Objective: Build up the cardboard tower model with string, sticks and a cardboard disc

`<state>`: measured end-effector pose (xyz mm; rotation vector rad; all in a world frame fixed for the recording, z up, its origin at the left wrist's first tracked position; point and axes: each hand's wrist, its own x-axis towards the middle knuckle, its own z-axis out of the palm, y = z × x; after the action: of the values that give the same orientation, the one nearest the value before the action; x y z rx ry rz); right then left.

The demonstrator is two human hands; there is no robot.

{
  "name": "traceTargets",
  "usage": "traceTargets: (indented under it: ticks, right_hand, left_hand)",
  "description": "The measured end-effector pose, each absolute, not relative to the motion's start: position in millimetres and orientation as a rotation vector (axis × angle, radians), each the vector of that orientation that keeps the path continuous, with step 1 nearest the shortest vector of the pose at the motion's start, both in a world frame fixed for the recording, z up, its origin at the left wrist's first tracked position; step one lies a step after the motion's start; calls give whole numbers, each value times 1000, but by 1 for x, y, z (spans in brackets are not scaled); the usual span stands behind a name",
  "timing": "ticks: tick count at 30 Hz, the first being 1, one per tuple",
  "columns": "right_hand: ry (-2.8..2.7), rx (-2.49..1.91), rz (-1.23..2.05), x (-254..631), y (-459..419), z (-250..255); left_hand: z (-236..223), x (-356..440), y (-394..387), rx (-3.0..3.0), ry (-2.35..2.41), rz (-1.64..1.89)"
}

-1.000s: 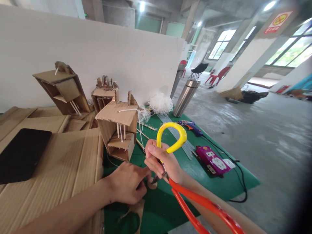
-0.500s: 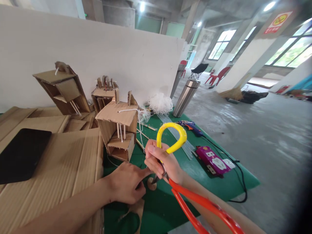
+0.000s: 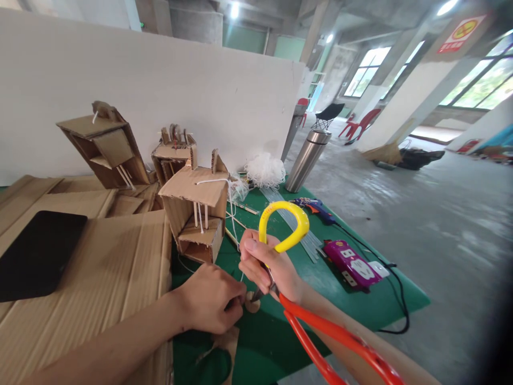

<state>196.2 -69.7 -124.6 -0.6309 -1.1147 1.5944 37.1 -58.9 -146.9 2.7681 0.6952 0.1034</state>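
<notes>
My right hand (image 3: 272,270) is closed round the metal part of a pair of scissors (image 3: 289,246), with its yellow handle loop up and its red-orange handle slanting down along my forearm. The blade tip points down onto a small round cardboard disc (image 3: 252,306) at the green tabletop. My left hand (image 3: 214,300) is curled beside that disc, thumb and forefinger pinched at its left edge; the exact contact is partly hidden. Below lies a cut cardboard scrap (image 3: 229,342) with a curved cut-out. Just behind my hands stands a cardboard box frame (image 3: 196,192) with white sticks and string.
Cardboard sheets (image 3: 136,256) cover the left side, bearing a black tablet-like slab (image 3: 42,251). On the green table (image 3: 340,315) are a purple power strip (image 3: 352,264), a glue gun (image 3: 316,208), clear glue sticks (image 3: 296,230), white string (image 3: 264,170) and a steel flask (image 3: 308,160).
My left forefinger, stretched out toward the right hand before, has bent in, and the left hand has moved slightly right to the disc. The right hand and scissors barely shift.
</notes>
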Motion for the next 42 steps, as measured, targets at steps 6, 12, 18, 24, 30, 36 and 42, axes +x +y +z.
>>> traceTargets:
  ticks: [6,12,18,24,30,36,42]
  right_hand:
    - [-1124,-625,1594,196,-70,-123]
    - [-1119,-622,1600,196,-70,-125]
    - [-1127,-600,1598,195,-70,-124]
    - [-1131,-598,1593,195,-70,-125]
    - [-1114,-617,1589,196,-70,-126]
    - [-1118,-627,1584,196,-71,-125]
    - [-1117,-609,1588,197,-70,-125]
  left_hand:
    - [-146,37,-60,2769,734,110]
    - [-145,38,-58,2764,741,76]
    - [-145,37,-59,2756,752,83]
    - [-145,37,-57,2755,754,66]
    - [-143,38,-57,2770,736,48]
    - [-144,38,-56,2734,775,94]
    - [-142,37,-57,2757,718,64]
